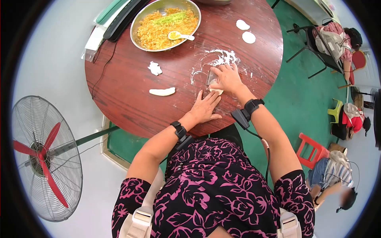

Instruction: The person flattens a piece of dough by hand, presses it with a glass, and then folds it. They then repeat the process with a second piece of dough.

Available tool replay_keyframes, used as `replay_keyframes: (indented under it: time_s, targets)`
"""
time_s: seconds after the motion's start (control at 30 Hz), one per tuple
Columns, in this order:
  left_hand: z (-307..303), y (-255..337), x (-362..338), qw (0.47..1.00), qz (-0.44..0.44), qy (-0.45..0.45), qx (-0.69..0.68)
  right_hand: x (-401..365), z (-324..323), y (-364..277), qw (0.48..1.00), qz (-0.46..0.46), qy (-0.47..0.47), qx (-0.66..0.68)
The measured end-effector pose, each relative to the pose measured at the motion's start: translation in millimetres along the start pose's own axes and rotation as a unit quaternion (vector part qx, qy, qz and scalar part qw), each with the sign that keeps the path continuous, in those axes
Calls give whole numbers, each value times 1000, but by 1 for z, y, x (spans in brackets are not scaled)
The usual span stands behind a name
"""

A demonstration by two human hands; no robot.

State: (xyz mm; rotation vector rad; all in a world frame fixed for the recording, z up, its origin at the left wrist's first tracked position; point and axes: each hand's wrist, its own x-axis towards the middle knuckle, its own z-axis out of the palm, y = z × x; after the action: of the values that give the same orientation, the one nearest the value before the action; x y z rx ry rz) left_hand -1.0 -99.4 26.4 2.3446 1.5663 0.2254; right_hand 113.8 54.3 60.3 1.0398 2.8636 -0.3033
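On the round wooden table, my right hand (228, 79) is bent over a small clear object (211, 77), its fingers closed on it. A flat piece of dough (216, 91) lies just below, partly under that hand. My left hand (203, 108) rests on the table with its fingers spread, the fingertips touching the dough's edge. White flour (223, 58) is scattered above my right hand. A dough strip (162, 92) lies to the left, with a small lump of dough (155, 68) above it. Two flat dough rounds (249, 37) are at the upper right.
A metal bowl (166, 48) of chopped orange and green filling, with a white spoon (180, 36), stands at the table's top. A black cable runs down the left edge. A large fan (41, 154) is at left; several people and stools (312, 150) are at right.
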Motion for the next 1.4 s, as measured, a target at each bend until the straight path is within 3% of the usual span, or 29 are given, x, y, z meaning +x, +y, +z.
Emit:
replay_keyframes:
  time_s: [0.13, 0.3, 0.43, 0.5, 0.57, 0.6, 0.63, 0.73, 0.77, 0.87, 0.93, 1.0, 1.03, 1.13, 1.3, 1.4]
  targets:
    - [1, -4, 2, 1000, -8, -4, -15, -3, -1, -6, 999, 16, -24, -15]
    - [-1, -4, 1, 999, -8, -24, -40, -32, 8, -23, 998, -2, 38, -43]
    - [-2, -12, 2, 999, 27, 30, -22, -11, 12, -17, 991, 116, 32, 53]
    - [-7, -17, 7, 999, 40, 14, -27, -3, 15, -8, 967, 203, 4, 153]
    - [-21, -22, 12, 997, 39, -43, -44, -14, 10, 1, 904, 316, 34, 286]
    - [-25, -25, 11, 998, 40, -28, -40, -20, 8, 10, 861, 367, 47, 348]
    - [-28, -28, 11, 998, 42, -13, -37, -25, 25, 25, 825, 379, 72, 413]
    - [-25, -23, 11, 997, 47, 47, -32, -43, 28, 41, 800, 384, 104, 450]
    - [-19, -18, 10, 996, 43, 63, -39, -48, 9, 30, 824, 377, 101, 411]
    - [-3, -8, 5, 998, 26, 57, -18, -48, -8, 9, 903, 237, 83, 350]
    - [0, -6, 2, 999, 21, 32, 9, -39, -4, 2, 968, 86, 77, 224]
    - [0, -5, -1, 1000, 7, -18, -2, -34, 7, -3, 989, -51, 103, 94]
    - [-1, -5, -3, 999, -1, -42, -6, -27, 9, -5, 994, -84, 43, 54]
    - [1, -5, -10, 1000, 11, 4, 12, -12, 9, -6, 992, -117, 36, -1]
    - [2, -5, -6, 1000, 3, 12, 14, 2, 10, -6, 994, 88, -8, 65]
    - [-4, -6, -6, 1000, -7, -14, 0, -19, 13, -18, 998, 45, 25, 32]
